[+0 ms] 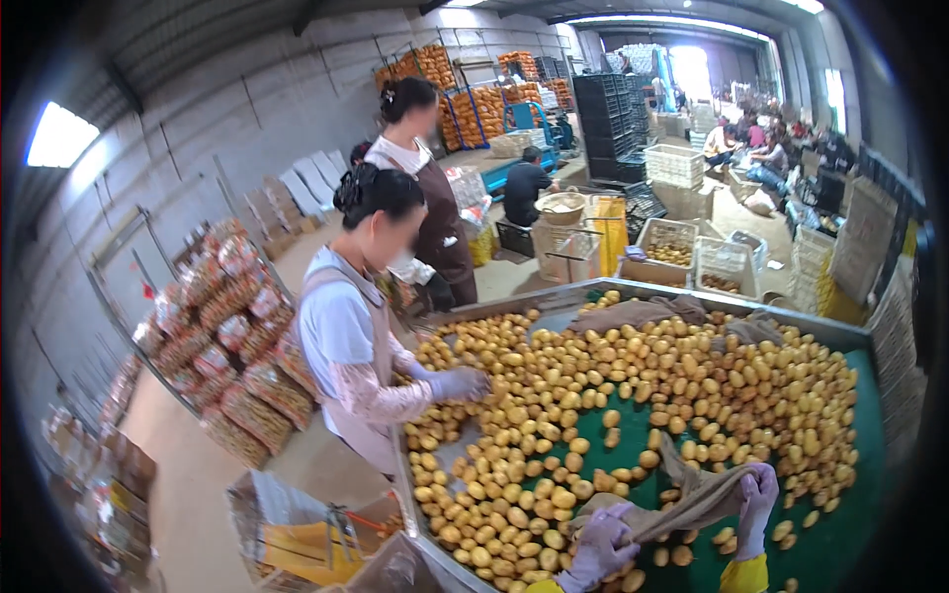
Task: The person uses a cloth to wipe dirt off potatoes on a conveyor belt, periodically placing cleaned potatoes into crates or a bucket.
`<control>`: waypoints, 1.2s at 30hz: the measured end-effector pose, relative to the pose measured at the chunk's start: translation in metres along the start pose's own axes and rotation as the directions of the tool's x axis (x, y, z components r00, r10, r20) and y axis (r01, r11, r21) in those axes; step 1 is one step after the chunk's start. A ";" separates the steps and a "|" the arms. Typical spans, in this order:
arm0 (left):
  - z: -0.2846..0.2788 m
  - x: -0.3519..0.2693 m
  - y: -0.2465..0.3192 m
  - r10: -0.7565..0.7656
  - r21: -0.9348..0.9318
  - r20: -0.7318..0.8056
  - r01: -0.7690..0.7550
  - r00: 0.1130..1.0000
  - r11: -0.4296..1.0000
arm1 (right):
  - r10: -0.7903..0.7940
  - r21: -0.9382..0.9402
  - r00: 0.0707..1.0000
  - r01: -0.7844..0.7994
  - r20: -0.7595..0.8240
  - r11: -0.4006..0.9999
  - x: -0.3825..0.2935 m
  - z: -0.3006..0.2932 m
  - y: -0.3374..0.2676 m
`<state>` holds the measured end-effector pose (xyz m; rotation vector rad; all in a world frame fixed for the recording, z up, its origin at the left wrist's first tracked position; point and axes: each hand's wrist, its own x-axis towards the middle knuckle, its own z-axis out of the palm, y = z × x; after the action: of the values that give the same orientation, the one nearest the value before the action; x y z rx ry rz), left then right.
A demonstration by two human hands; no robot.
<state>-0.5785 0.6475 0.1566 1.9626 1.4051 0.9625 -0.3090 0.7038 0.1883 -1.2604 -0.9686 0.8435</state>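
Observation:
Both my hands wear light purple gloves with yellow cuffs. Between them a brown-grey cloth (675,511) is stretched over the sorting table. My left hand (602,545) grips its left end low above the potatoes, and my right hand (756,493) holds the raised right end. Many small yellow potatoes (511,459) lie spread over the green table surface (864,415), heaped more thickly towards the right and far side. Two more cloths, one of them brown (637,315), rest on the potatoes at the far edge.
A co-worker (356,311) in an apron reaches over the table's left side with gloved hands; another person (437,200) stands behind. A metal rim (415,511) borders the table. Filled bags (252,385) are stacked at left, a yellow-lined container (311,548) stands below, and crates (667,241) lie beyond.

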 end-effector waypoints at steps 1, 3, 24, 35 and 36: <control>0.011 -0.001 0.017 0.056 -0.079 0.080 -0.049 0.995 0.996 | -0.114 -0.074 0.989 0.107 -0.093 0.992 -0.006 -0.014 -0.006; 0.032 -0.002 0.030 0.115 -0.185 0.187 -0.080 0.976 0.979 | -0.431 -0.436 0.888 0.328 -0.159 0.838 -0.012 -0.048 0.028; -0.028 0.051 -0.179 -0.528 0.501 -0.283 0.593 0.801 0.631 | -0.135 -0.739 0.874 0.469 0.466 0.485 0.036 0.256 0.150; -0.024 -0.057 -0.064 -0.202 0.341 -0.070 0.214 0.977 0.915 | 0.264 -0.533 0.472 0.806 0.841 0.256 -0.020 0.058 0.076; -0.032 -0.049 -0.060 -0.168 0.297 -0.134 0.201 0.977 0.933 | 0.337 -0.549 0.440 0.735 0.833 0.398 -0.012 0.055 0.066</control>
<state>-0.6479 0.6204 0.1184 1.9720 1.8612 0.8091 -0.3636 0.7218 0.1239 -1.4244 -2.8011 0.6648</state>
